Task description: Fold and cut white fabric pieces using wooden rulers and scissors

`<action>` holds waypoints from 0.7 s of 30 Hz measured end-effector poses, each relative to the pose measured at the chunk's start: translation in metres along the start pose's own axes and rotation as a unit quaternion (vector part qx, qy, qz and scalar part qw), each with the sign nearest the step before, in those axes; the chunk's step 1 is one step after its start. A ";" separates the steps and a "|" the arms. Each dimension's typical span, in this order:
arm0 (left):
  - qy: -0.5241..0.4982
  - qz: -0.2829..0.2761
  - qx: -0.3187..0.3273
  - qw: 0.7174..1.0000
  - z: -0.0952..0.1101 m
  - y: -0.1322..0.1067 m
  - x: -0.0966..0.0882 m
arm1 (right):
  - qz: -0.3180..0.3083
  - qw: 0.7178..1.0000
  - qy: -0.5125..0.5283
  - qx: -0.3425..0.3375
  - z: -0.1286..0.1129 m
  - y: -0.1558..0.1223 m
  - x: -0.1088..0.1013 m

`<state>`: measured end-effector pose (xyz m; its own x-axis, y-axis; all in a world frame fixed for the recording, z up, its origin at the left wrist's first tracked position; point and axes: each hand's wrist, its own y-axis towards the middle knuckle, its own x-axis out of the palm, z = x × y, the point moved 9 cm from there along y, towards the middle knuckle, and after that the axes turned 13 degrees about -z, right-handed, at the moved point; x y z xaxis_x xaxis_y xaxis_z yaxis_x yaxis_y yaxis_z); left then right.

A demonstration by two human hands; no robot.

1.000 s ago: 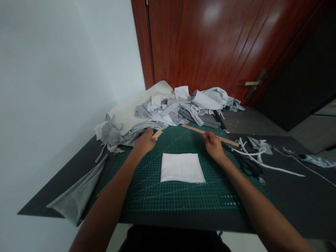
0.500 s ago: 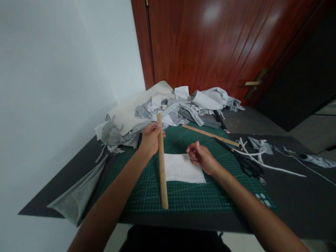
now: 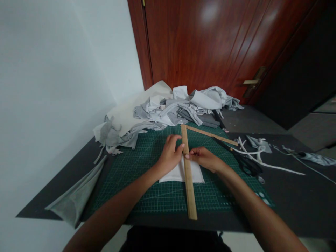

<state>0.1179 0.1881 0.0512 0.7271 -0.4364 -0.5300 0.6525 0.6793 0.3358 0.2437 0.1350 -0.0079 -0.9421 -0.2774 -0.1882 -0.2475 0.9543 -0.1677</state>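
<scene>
A wooden ruler [image 3: 188, 175] lies lengthwise over a piece of white fabric [image 3: 197, 171], its near end reaching towards the table's front edge. My left hand [image 3: 172, 154] is at the ruler's left side, its thumb on the ruler and its fingers curled by the edge. From the right, my right hand [image 3: 203, 158] pinches the ruler's edge between thumb and fingers, above the fabric. Part of the fabric is hidden under the ruler and my left hand. Beneath everything is a green cutting mat [image 3: 147, 196] with a printed grid.
A second wooden ruler [image 3: 210, 133] lies slanted at the back of the mat. Black scissors [image 3: 249, 166] and white cords [image 3: 278, 169] lie to the right. Grey and white fabric scraps [image 3: 173, 108] are heaped at the back. A grey cloth [image 3: 78, 199] hangs over the left edge.
The ruler has moved right and come down from the fabric's left side to across its middle. My left hand moved with it, and my right hand has taken hold of the ruler's edge.
</scene>
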 end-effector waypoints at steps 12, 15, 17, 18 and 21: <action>0.315 -0.242 0.090 0.913 0.001 -0.021 0.066 | 0.014 0.969 -0.231 0.089 0.018 -0.002 -0.027; 0.329 -0.261 0.079 0.904 0.002 -0.022 0.068 | 0.027 0.942 -0.313 0.116 0.015 -0.005 -0.027; 0.338 -0.266 0.076 0.900 0.003 -0.022 0.068 | 0.026 0.928 -0.348 0.127 0.013 -0.007 -0.027; 0.341 -0.266 0.077 0.899 0.003 -0.022 0.069 | 0.017 0.927 -0.353 0.128 0.012 -0.008 -0.027; 0.344 -0.265 0.088 0.896 0.003 -0.023 0.070 | -0.018 0.931 -0.345 0.122 0.011 -0.009 -0.031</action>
<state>0.1542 0.1399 0.0088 0.0408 -0.1613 -0.9861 0.9348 0.3547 -0.0194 0.2780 0.1334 -0.0112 -0.5444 -0.3941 -0.7405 -0.1382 0.9128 -0.3842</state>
